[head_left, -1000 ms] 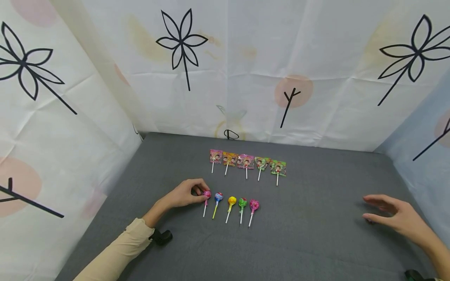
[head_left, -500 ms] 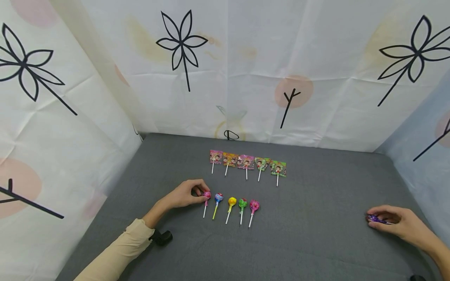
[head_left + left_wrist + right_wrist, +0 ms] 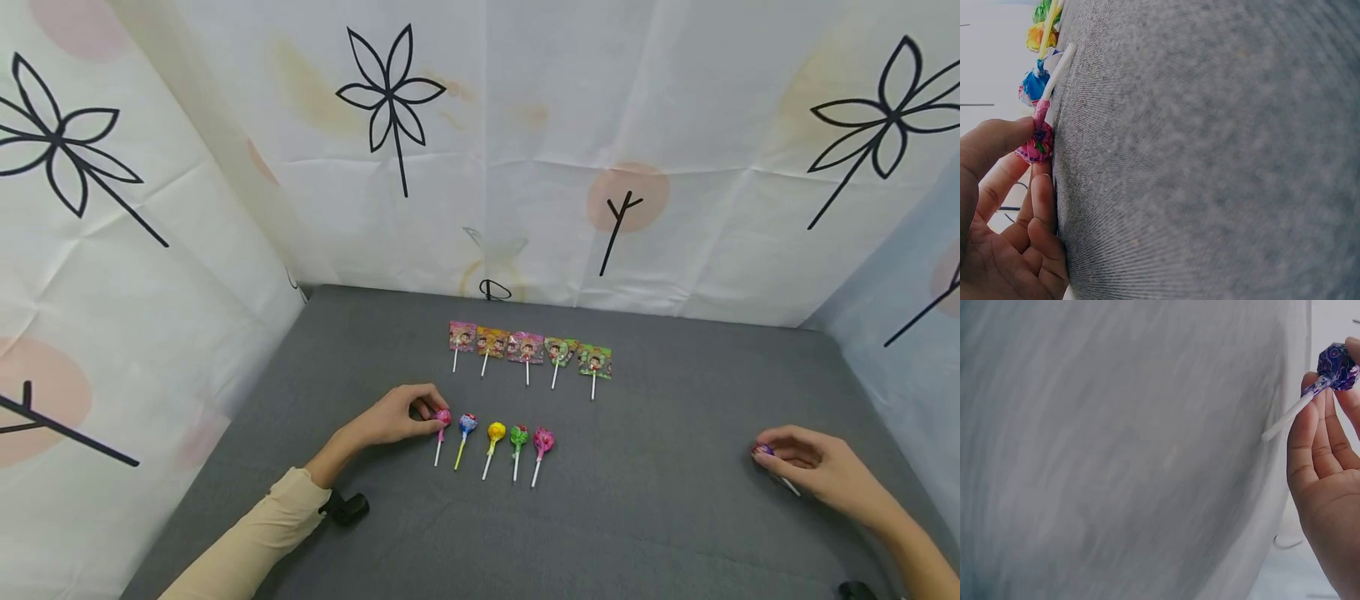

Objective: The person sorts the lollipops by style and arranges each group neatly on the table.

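Observation:
My left hand point(image 3: 399, 414) pinches the round head of a pink lollipop point(image 3: 1038, 145) between thumb and fingers, at the left end of a row on the grey cloth. Beside it in that row lie a blue lollipop point(image 3: 467, 423), a yellow lollipop point(image 3: 496, 432), a green lollipop point(image 3: 518, 435) and a magenta lollipop point(image 3: 543, 440), sticks toward me. Far to the right, my right hand point(image 3: 817, 467) holds a purple-wrapped lollipop point(image 3: 1337, 367) by its head. Its white stick points down and away from the fingers in the right wrist view.
Behind the row lies a second row of flat-wrapped lollipops, from a pink packet point(image 3: 462, 336) to a green packet point(image 3: 595, 361). The grey table point(image 3: 675, 400) ends at a white patterned curtain point(image 3: 525, 125) at the back and sides.
My right hand has closed on the purple lollipop, lifted it and moved left with it. The left hand stays on the pink lollipop.

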Tool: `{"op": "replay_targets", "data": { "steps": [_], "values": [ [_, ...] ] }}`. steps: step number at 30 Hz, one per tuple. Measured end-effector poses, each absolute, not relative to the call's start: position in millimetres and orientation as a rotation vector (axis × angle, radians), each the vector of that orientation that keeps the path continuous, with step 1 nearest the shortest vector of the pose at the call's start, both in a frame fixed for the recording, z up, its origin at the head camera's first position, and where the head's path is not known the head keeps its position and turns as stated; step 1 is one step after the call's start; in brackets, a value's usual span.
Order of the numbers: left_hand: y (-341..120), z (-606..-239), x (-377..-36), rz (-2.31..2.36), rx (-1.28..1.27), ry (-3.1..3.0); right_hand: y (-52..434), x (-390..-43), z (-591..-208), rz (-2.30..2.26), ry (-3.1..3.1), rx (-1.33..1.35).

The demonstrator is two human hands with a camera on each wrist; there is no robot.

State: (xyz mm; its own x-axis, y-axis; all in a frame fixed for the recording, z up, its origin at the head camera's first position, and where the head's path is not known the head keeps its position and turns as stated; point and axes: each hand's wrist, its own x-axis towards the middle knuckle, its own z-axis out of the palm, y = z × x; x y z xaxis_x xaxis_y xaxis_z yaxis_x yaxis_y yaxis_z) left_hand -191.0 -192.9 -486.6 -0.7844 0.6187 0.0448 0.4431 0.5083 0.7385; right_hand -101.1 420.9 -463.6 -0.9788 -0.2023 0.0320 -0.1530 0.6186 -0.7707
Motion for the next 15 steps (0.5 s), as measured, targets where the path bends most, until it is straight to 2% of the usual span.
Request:
{"op": "replay_targets", "data": {
  "steps": [15],
  "values": [
    [-194.4, -489.8, -192.4, 1.146, 0.912, 2.521, 380.5, -113.0, -444.5, -1.330, 2.746, -0.472]
  ]
}}
